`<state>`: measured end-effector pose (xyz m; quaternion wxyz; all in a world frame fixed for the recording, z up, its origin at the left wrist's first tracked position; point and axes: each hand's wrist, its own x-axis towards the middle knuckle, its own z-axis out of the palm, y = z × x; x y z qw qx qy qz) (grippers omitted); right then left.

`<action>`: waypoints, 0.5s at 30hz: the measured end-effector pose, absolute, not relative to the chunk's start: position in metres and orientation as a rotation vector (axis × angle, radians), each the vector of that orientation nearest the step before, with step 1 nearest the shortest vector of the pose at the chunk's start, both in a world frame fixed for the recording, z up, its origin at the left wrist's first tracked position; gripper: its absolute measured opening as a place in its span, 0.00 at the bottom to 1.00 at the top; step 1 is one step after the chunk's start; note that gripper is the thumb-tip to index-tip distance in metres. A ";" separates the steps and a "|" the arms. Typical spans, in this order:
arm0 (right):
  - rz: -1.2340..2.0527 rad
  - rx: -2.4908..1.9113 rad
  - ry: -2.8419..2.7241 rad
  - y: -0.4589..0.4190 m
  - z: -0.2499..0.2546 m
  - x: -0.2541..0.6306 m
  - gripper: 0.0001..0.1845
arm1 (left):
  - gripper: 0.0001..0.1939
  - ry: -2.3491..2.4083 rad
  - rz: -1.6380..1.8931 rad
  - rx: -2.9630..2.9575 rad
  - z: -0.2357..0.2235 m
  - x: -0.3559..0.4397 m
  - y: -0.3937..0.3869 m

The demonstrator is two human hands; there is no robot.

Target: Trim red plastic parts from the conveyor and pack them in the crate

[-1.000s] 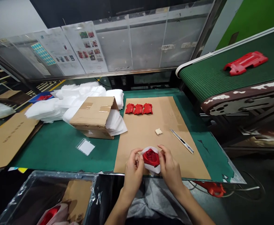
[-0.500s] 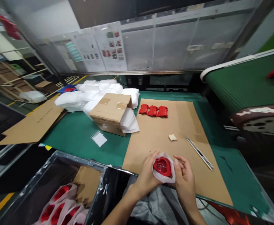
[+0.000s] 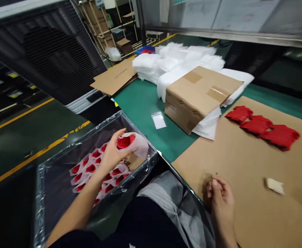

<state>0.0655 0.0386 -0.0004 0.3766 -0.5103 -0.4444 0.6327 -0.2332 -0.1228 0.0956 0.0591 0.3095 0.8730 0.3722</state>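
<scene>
Grasped in the left hand (image 3: 112, 151), at centre-left of frame: a white foam sleeve (image 3: 141, 146), with a red plastic part (image 3: 126, 141) visible at its mouth. Located over the right end of the film-lined bin (image 3: 40, 193), near the inner wall and above a cardboard piece (image 3: 134, 162); contact with either not determinable. Gripped across the mouth, thumb on the lower lip, fingers along the upper; tilted, mouth to frame left.

Noted in the bin, left of centre: sleeved red parts (image 3: 91, 168) in close rows, mouths mostly showing (some hidden behind the forearm).

At lower right, just over the brown cardboard sheet (image 3: 202, 165): right hand (image 3: 222, 199), fingers loosely curled, thumb close to fingertips. Unable to tell, through blur, whether pinching anything small. Nearest loose object: cream-coloured wad (image 3: 275, 186), to its right. Farther up, at right of frame: three red plastic parts (image 3: 257, 124) in a row.

Recommended, in judgement: grip through foam and part together, not by the lip alone, against slippage. Tip the mouth upward. Allow margin from the bin wall, to avoid snagging foam on the film. Lower gently, without pressing on neighbouring sleeves. Release only once fully supported.
</scene>
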 end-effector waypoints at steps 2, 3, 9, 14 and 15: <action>1.670 -1.321 -1.107 0.041 -0.005 0.067 0.23 | 0.34 2.782 0.719 0.960 0.065 -0.274 -0.137; 1.691 -1.311 -1.090 0.041 -0.005 0.068 0.22 | 0.29 2.785 0.630 0.930 0.045 -0.291 -0.141; 1.697 -1.201 -1.061 0.041 -0.001 0.074 0.18 | 0.17 2.701 0.364 0.857 -0.065 -0.330 -0.154; 1.584 -1.198 -1.099 0.038 -0.003 0.071 0.17 | 0.18 2.625 0.204 0.862 -0.101 -0.337 -0.168; 1.560 -1.213 -1.111 0.038 -0.004 0.070 0.17 | 0.18 2.619 0.175 0.864 -0.103 -0.339 -0.171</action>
